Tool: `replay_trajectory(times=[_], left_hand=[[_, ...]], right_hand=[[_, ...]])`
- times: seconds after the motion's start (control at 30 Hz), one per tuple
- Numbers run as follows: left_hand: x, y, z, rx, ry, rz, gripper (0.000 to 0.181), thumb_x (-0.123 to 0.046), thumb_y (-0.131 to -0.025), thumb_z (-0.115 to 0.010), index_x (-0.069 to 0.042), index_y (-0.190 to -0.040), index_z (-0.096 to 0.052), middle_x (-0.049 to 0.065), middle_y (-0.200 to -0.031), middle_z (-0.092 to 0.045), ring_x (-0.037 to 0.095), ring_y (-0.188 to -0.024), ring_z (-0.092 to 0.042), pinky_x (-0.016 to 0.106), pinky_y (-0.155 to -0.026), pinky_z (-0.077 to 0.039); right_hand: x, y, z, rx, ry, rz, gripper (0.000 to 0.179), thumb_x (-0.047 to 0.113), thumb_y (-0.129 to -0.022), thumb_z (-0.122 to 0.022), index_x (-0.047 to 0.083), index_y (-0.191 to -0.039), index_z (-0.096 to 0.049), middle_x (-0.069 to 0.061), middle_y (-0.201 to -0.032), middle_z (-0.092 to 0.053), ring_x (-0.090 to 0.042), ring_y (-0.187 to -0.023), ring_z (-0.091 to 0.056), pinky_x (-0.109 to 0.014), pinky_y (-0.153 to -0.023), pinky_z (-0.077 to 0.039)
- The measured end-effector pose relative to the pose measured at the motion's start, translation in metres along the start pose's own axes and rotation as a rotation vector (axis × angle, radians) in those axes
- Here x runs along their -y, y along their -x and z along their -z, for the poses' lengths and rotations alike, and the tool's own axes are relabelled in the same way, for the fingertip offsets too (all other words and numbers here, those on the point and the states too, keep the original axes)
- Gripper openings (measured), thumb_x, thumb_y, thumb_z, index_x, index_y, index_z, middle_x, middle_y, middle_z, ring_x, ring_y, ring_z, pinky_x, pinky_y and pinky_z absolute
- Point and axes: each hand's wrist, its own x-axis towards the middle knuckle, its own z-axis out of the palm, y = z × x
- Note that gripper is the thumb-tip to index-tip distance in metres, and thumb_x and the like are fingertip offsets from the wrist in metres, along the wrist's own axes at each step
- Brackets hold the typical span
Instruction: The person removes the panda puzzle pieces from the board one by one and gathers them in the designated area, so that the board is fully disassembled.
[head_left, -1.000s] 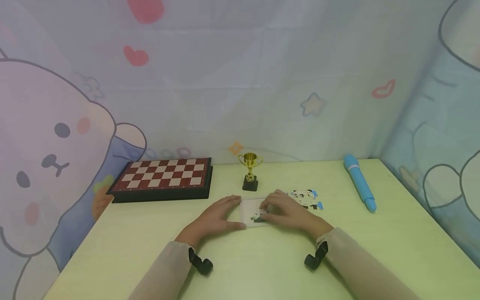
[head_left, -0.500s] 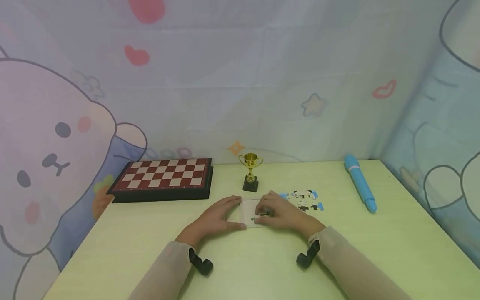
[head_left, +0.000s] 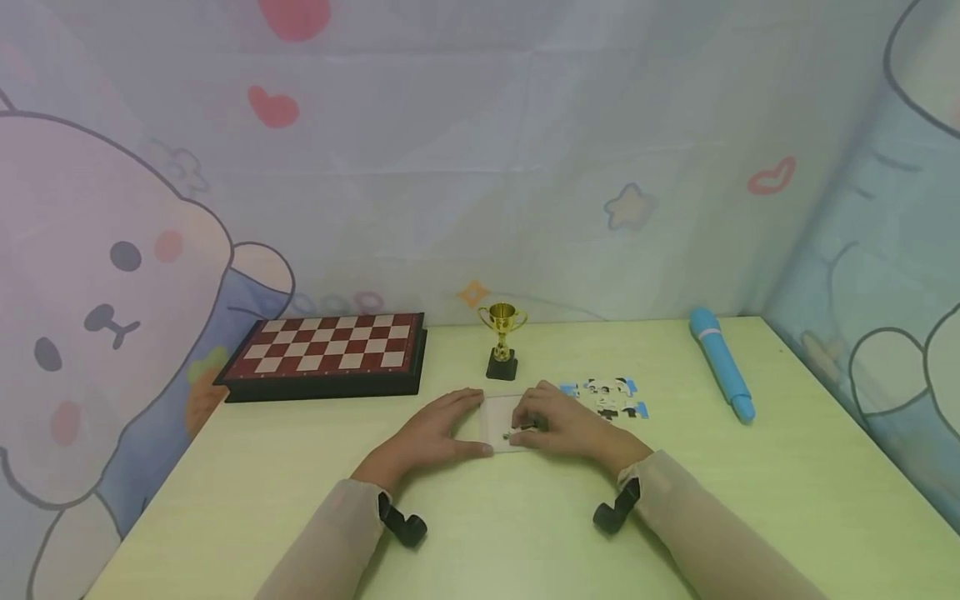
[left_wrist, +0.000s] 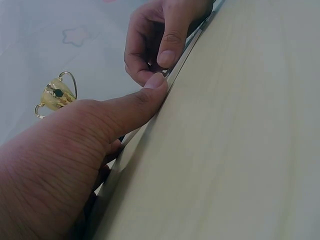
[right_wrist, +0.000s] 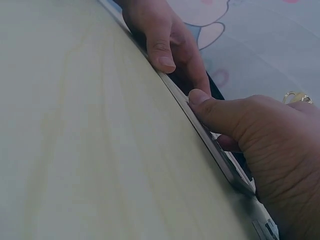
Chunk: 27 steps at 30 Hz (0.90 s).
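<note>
Two hands meet over a small white puzzle tray [head_left: 498, 417] lying flat on the pale green worktop [head_left: 525, 533]. The left hand [head_left: 427, 435] braces the tray's left edge, thumb along the near rim and fingers fairly straight. The right hand [head_left: 566, 425] has its fingers curled down on a puzzle piece [head_left: 517, 433] inside the tray (the pinch itself is mostly hidden). Loose puzzle pieces [head_left: 611, 398] lie just right of that hand, and a gold trophy [head_left: 501, 342] stands just beyond both.
</note>
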Motion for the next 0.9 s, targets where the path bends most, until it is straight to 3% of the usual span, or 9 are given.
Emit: replay_trajectory(times=[0.37, 0.9], left_hand=[[0.0003, -0.0002, 0.0001, -0.002, 0.005, -0.006, 0.094, -0.073, -0.082, -0.066, -0.022, -0.156, -0.039, -0.004, -0.161, -0.035, 0.020, -0.148, -0.028, 0.047, -0.118, -0.028], [0.0024, -0.0007, -0.0010, 0.003, 0.018, 0.001, 0.096, -0.075, -0.080, -0.065, -0.023, -0.157, -0.038, -0.004, -0.162, -0.033, 0.019, -0.148, -0.028, 0.047, -0.118, -0.029]], right_hand=[[0.0031, -0.0010, 0.0009, 0.025, 0.005, -0.029, 0.021, 0.041, -0.090, -0.076, 0.025, -0.099, -0.070, 0.015, -0.097, -0.061, -0.008, -0.095, -0.049, -0.031, -0.084, -0.047], [0.0037, -0.0002, 0.0008, -0.008, -0.062, -0.024, 0.018, 0.036, -0.092, -0.075, 0.023, -0.103, -0.069, 0.011, -0.096, -0.062, -0.011, -0.091, -0.055, -0.030, -0.079, -0.050]])
